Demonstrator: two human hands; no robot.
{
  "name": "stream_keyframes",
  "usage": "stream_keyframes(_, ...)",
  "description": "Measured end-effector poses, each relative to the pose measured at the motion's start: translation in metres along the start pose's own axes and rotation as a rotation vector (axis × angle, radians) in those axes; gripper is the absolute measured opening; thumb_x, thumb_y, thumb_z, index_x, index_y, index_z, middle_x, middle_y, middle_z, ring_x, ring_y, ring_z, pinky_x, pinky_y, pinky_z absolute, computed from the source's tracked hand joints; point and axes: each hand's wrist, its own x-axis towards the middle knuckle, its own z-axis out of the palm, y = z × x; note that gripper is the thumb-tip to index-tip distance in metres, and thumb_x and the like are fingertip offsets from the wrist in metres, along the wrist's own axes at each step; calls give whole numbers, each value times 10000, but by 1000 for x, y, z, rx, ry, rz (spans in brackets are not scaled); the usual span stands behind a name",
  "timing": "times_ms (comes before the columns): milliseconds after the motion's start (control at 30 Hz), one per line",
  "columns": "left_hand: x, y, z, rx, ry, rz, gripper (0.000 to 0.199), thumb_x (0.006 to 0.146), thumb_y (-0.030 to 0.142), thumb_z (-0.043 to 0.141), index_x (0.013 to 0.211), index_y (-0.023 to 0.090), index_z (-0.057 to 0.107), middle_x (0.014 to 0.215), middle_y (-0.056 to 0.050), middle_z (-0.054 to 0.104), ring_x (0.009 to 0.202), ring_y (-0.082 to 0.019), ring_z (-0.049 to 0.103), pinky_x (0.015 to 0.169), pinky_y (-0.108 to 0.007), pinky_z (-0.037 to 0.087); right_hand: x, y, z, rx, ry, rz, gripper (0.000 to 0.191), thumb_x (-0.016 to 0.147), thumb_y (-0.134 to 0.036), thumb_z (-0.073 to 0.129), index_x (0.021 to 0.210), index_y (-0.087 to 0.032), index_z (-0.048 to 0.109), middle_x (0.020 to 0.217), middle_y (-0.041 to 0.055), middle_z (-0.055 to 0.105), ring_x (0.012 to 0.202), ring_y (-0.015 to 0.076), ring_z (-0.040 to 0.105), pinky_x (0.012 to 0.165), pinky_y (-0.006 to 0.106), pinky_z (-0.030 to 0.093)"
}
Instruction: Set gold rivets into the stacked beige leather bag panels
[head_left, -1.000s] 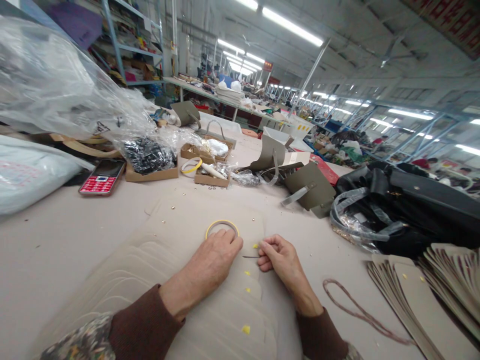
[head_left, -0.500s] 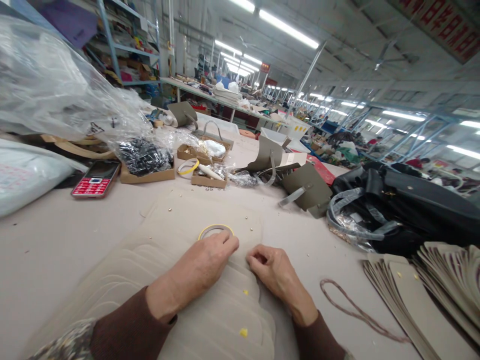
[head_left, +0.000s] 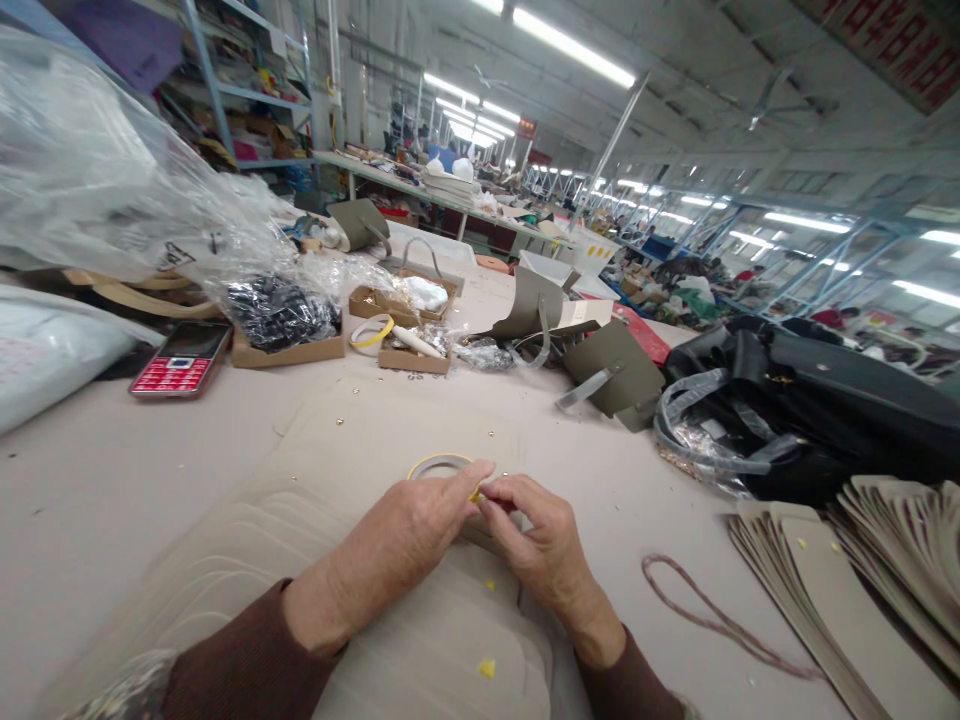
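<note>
My left hand (head_left: 416, 530) grips a thin roll of yellow-edged tape (head_left: 439, 461), whose ring shows behind the fingers. At its fingertips a small yellow end of the tape sticks out, and the fingers of my right hand (head_left: 541, 530) are pinched against it. Both hands meet above a fanned stack of beige panels (head_left: 300, 560) spread over the table. Small yellow tape pieces (head_left: 487, 668) are stuck on the panels below the hands. Several little metal studs (head_left: 340, 422) show on the panels' far part.
A red keypad phone (head_left: 180, 362) and a cardboard tray of black plastic-wrapped parts (head_left: 289, 352) are at left. Another tape ring (head_left: 371, 335) lies by small boxes. To the right are a black bag (head_left: 847, 410), a looped cord (head_left: 697, 605) and stacked beige strips (head_left: 840, 590).
My right hand has moved left and up to meet the left hand at the tape. The tape roll has shifted slightly right with my left hand, and a yellow end now shows between the fingers.
</note>
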Motion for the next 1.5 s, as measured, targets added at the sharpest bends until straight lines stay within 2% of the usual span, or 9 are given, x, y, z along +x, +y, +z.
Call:
stream_keyframes(167, 3, 6, -1, -24, -74, -67, 329, 955, 171, 433, 1279, 204, 386, 1046, -63, 679, 899, -184, 670, 729, -277, 520, -3, 4, 5, -125, 32, -41, 153, 841, -127, 502, 781, -184, 631, 698, 27, 646, 621, 129, 581, 627, 235, 460)
stream_keyframes(267, 6, 10, -3, -30, -133, -142, 99, 958, 197, 431, 1024, 202, 505, 855, -8, 654, 739, -164, 642, 619, -253, 458, -6, 8, 8, -203, 69, -49, 150, 807, -108, 495, 766, -185, 617, 673, 18, 632, 593, 124, 569, 603, 228, 453)
stream_keyframes(433, 11, 12, -5, 24, -141, -184, 142, 932, 149, 425, 830, 201, 508, 747, 14, 590, 671, -148, 564, 592, -252, 386, -6, 7, 10, -229, 120, 10, 152, 786, -119, 498, 740, -186, 626, 663, 17, 634, 578, 120, 564, 598, 226, 464)
stream_keyframes(633, 13, 15, -2, 53, 19, -104, 202, 924, 126, 375, 781, 198, 499, 718, 8, 553, 634, -141, 510, 583, -258, 371, 2, -1, 12, 176, 134, 471, 141, 780, -271, 565, 693, -173, 616, 514, -24, 583, 441, 109, 537, 454, 204, 434)
stream_keyframes(767, 11, 19, -1, 74, 73, -67, 229, 951, 141, 337, 823, 190, 520, 725, 0, 566, 670, -144, 541, 616, -253, 409, 9, 16, 2, 250, 239, 613, 197, 727, -350, 632, 682, -159, 619, 499, -25, 586, 411, 113, 543, 426, 208, 425)
stream_keyframes(900, 13, 19, -2, 275, -159, -173, 165, 924, 110, 413, 868, 192, 545, 818, -28, 610, 771, -194, 580, 629, -282, 442, 12, 39, -12, 404, 212, 773, 334, 664, -453, 700, 723, -129, 645, 551, 9, 636, 411, 101, 556, 415, 197, 424)
stream_keyframes(1033, 19, 19, -3, 361, -341, -216, 187, 880, 54, 442, 921, 196, 555, 927, -57, 612, 880, -237, 566, 656, -313, 473, 13, 48, -10, 416, 136, 790, 353, 649, -453, 719, 724, -113, 664, 554, 21, 645, 420, 96, 570, 433, 192, 450)
stream_keyframes(1233, 21, 23, -6, 352, -386, -237, 185, 888, 60, 429, 927, 192, 552, 922, -58, 601, 871, -220, 547, 713, -321, 487, 15, 49, 2, 300, 108, 792, 217, 681, -343, 686, 690, -130, 642, 484, -23, 596, 373, 86, 539, 384, 170, 420)
stream_keyframes(1500, 23, 24, -6, 337, -432, -262, 208, 884, 49, 423, 958, 187, 560, 956, -61, 608, 908, -242, 569, 718, -339, 504, 14, 49, -2, 175, 46, 786, 172, 721, -309, 630, 670, -145, 621, 496, -28, 595, 373, 90, 549, 379, 166, 410)
